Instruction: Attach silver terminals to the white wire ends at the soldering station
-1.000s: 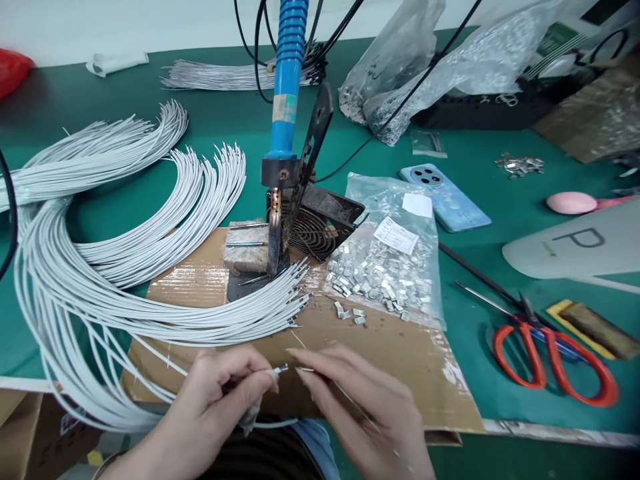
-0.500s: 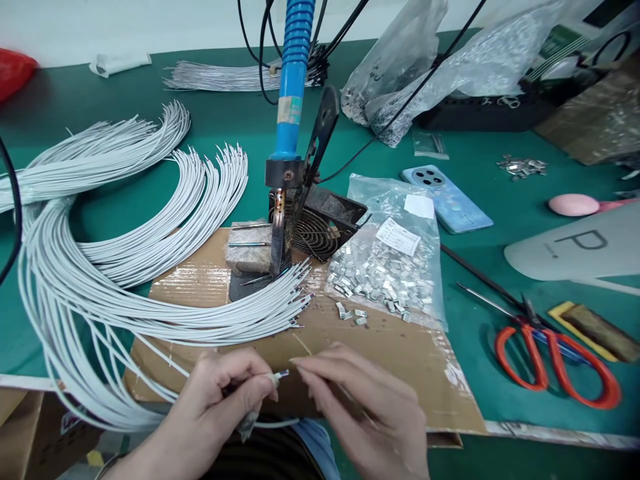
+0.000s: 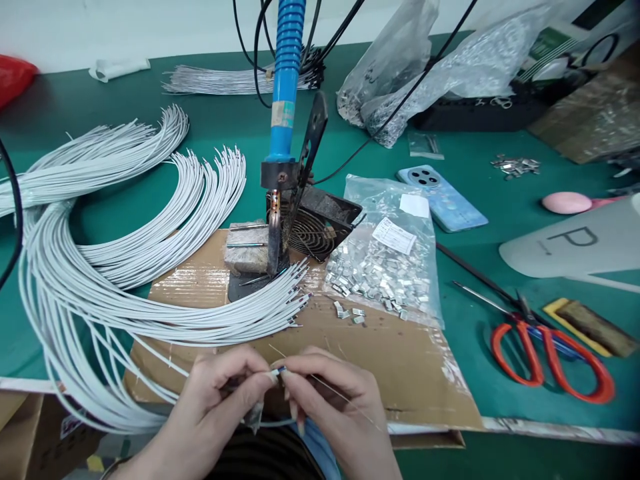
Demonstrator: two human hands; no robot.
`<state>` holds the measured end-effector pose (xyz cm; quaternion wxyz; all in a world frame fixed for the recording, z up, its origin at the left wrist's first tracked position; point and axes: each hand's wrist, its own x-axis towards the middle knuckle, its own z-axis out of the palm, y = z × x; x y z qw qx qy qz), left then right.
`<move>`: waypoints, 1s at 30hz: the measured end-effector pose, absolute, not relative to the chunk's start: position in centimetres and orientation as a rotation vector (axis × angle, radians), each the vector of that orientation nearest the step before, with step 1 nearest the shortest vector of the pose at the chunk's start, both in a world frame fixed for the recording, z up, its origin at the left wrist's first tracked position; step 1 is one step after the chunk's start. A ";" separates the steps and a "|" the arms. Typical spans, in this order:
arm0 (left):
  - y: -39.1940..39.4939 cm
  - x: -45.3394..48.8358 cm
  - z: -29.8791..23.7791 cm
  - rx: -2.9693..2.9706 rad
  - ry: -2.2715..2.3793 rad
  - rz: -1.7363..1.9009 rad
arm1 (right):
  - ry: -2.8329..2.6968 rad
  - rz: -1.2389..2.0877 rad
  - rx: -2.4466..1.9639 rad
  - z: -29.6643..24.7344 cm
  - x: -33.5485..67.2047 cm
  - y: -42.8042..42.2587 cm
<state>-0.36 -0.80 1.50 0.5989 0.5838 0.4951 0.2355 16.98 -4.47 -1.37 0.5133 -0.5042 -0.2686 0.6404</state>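
My left hand (image 3: 225,393) is closed in a pinch round the end of a white cable (image 3: 274,373), just above the near edge of the cardboard. The fingertips of my right hand (image 3: 340,407) press on the dark tip of that same cable. A thin pale wire, like solder, runs across the right hand's fingers. Below the left fingers hangs a small greyish scrap (image 3: 254,416) I cannot make out. Loose white cables (image 3: 200,317) curve in from the left and end beyond my hands.
A blue-handled soldering iron (image 3: 289,73) stands tip down beside a small fan (image 3: 313,233). To the right lie a bag of metal clips (image 3: 385,267), a phone (image 3: 445,197), red-handled scissors (image 3: 523,347) and a white container (image 3: 575,240). Cardboard (image 3: 400,373) covers the near table.
My right hand has moved left, closing the gap to the left hand, and its fingertips now touch the cable's tip. The left hand keeps its pinch.
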 end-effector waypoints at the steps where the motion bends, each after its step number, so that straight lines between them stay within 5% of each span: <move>1: -0.8 -0.3 1.5 1.360 1.148 0.552 | -0.628 1.548 -1.213 -1.3 17.0 -4.5; 10: -1.0 -0.7 1.3 1.303 1.087 0.520 | -0.578 1.677 -1.120 -1.9 17.3 -4.3; 21: -0.9 -1.3 1.4 1.273 1.065 0.403 | -1.351 1.321 -1.110 -0.8 20.1 -3.6; 30: -0.8 -1.3 1.3 1.238 1.033 0.446 | -1.157 1.365 -1.072 -1.7 19.1 -3.6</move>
